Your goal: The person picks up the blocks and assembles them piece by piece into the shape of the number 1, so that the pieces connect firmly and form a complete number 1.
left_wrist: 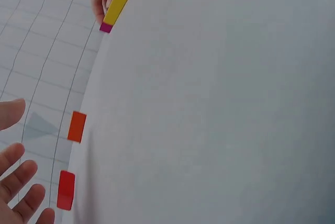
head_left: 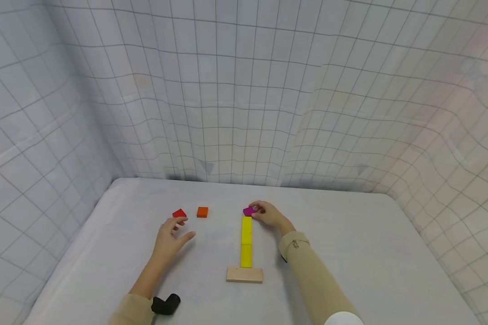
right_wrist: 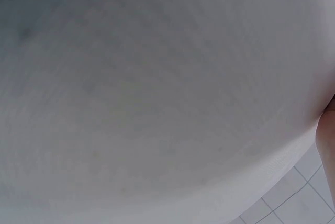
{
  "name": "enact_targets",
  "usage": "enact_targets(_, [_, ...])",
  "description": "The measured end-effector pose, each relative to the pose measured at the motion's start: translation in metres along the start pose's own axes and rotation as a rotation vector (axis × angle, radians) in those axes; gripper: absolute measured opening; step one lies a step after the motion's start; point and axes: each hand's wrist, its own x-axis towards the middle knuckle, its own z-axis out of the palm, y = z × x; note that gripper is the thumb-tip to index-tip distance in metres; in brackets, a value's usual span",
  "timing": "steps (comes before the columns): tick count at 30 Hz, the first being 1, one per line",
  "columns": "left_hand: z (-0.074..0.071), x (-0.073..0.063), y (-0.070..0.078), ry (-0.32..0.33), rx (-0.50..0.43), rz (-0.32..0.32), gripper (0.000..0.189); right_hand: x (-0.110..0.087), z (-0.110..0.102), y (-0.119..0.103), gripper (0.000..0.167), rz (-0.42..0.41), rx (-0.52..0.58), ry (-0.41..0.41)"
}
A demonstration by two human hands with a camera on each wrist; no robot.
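Head cam: R hand [head_left: 270,214] pinched purple blk [head_left: 248,211] at far end of two smooth flat yellow oblongs [head_left: 246,230]; L hand [head_left: 168,242], thumb & fingers apart, was nr angular red blk [head_left: 179,213]

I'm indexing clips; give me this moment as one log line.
right hand: pinches purple block at far end of yellow blocks | left hand: empty, near red block

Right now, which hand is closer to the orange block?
Left. The left hand is just left of the orange block, toward the person; the right hand is farther off, to the block's right, pinching the purple block.
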Motion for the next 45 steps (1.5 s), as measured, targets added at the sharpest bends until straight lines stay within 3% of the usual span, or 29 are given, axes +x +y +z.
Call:
enact_targets(14, [-0.02, 0.028, -0.024, 0.083, 0.113, -0.115, 0.052, 0.003, 0.001, 0.004, 0.025, 0.016, 0.018, 0.005])
enact_targets(27, [-0.023, 0.034, -0.033, 0.056, 0.101, -0.163, 0.056, 0.004, 0.003, 0.003, 0.026, 0.037, 0.021, 0.01])
enact_targets(38, [-0.014, 0.036, -0.045, 0.054, 0.226, -0.11, 0.054, 0.002, 0.001, 0.001, 0.025, 0.02, 0.013, 0.0])
enact_targets(45, [-0.01, 0.034, -0.048, 0.1, 0.256, -0.078, 0.053, 0.002, 0.001, 0.001, 0.024, 0.017, 0.016, 0.004])
